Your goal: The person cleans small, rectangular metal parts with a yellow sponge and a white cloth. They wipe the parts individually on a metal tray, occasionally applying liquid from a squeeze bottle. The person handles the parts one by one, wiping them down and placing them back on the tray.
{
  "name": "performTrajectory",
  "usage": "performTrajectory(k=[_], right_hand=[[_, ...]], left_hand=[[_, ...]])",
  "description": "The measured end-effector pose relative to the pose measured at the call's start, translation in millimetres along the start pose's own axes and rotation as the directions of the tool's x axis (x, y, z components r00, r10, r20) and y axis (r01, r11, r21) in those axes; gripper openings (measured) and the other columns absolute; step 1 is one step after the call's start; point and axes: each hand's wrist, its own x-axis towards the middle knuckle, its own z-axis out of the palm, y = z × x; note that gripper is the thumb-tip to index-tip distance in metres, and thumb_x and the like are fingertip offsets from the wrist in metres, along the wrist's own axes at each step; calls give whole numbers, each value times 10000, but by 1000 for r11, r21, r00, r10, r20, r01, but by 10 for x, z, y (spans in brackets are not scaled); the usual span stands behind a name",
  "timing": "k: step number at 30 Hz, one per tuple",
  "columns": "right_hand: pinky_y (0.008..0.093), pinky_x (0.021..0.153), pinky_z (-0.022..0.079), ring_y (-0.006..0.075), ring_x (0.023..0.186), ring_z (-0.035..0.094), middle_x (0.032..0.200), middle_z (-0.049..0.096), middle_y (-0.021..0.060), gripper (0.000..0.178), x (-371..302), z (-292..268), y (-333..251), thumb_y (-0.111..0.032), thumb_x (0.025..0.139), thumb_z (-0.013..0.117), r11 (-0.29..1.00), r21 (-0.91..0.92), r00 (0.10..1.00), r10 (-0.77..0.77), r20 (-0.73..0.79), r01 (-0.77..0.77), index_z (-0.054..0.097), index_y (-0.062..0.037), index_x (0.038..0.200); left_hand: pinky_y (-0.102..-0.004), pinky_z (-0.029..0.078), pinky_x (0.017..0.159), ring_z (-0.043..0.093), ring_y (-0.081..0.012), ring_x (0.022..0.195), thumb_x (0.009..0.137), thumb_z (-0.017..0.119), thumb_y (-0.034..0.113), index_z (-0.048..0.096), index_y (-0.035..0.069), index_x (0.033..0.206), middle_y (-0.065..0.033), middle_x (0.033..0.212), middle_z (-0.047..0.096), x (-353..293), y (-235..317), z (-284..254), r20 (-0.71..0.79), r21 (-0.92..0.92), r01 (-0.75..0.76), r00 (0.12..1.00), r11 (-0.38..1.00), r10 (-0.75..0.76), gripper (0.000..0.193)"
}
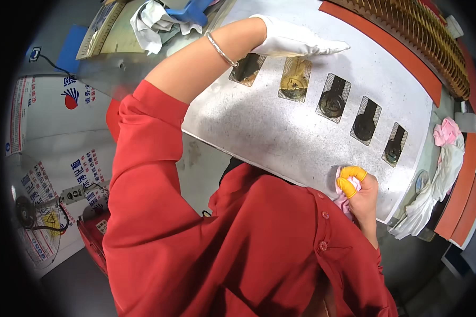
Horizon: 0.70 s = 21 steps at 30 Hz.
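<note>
My left hand [301,40], in a white glove, stretches flat over the far part of the white sheet-covered worktop [259,134], fingers extended. No held thing shows in it, though its underside is hidden. Just below it a row of thin rectangular metal pieces slants down to the right, each with mesh corners and a keyhole-like shape. One is gold-coloured [294,79]; a dark one [333,98] lies beside it. The leftmost piece [247,69] is partly covered by my wrist. Near the front edge my right hand [362,196], with yellow finger cots, is closed around a pink cloth [341,201].
A slotted rack [423,39] of brown upright pieces stands at the far right behind an orange-red strip [386,47]. Crumpled white cloth [431,195] and pink cloth [447,131] lie along the right edge. White rags [152,25] and a blue object [191,12] sit far left.
</note>
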Motion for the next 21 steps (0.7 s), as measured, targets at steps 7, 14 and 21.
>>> performTrajectory(k=[7,14,21], right_hand=[[213,549,419,71,616,538,708,605,27,80,8,5,6,2,745,657,1000,3,1000,4,-12,-4,608,-1,808],[223,572,435,77,633,549,737,617,29,83,-7,1,14,-6,752,657,1000,13,1000,22,-2,-22,609,-7,820],[230,572,441,83,635,560,717,620,36,87,8,20,21,-48,751,665,1000,-23,1000,21,9,-21,619,-17,817]], left_hand=[[-323,225,1087,302,-217,1298,943,310,361,368,145,1348,-71,1405,332,-11,45,30,-5,21,-14,1000,1000,15,462],[-333,220,1091,295,-230,1303,944,291,394,360,165,1354,-73,1408,325,-1,146,72,7,105,-29,1000,994,28,474],[-301,255,1070,317,-213,1291,927,385,369,397,149,1333,-71,1404,335,63,361,217,-47,-42,-38,998,998,36,462]])
